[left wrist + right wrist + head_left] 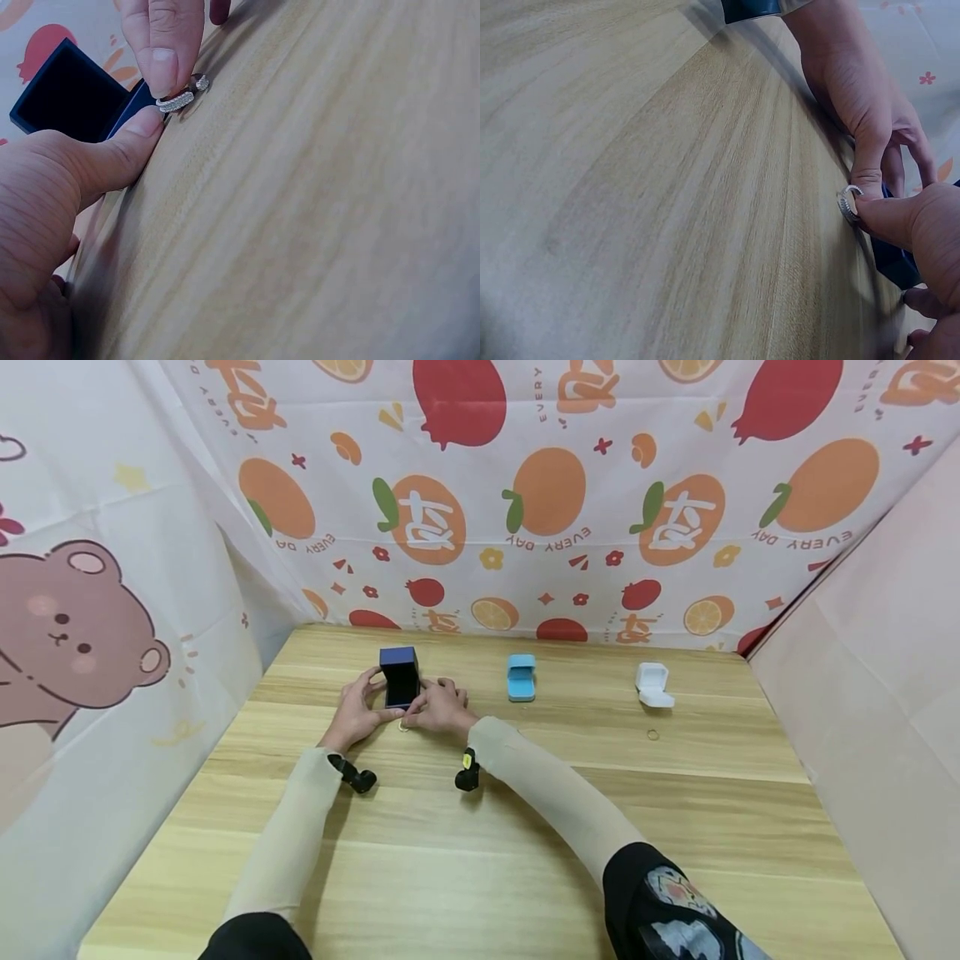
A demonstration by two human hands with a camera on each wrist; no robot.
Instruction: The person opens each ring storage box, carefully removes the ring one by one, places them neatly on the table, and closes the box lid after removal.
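A dark blue ring box (pixel 401 675) stands with its lid raised, its black inside facing me. My left hand (pixel 356 715) holds the box at its left side, with the thumb along the front edge. From the right, my right hand (pixel 441 708) pinches a silver ring (pixel 176 103) just in front of the box. Rows of small clear stones show on the ring's band in the left wrist view. The left thumb tip lies right beside the ring; whether it touches it I cannot tell. My right fingers hide part of the ring.
An open light blue ring box (pixel 521 680) stands right of the hands, and an open white ring box (pixel 654 683) farther right. A thin ring (pixel 652 735) lies before the white box. Behind the wooden table (pixel 450 860) hangs a fruit-print cloth (pixel 487 510).
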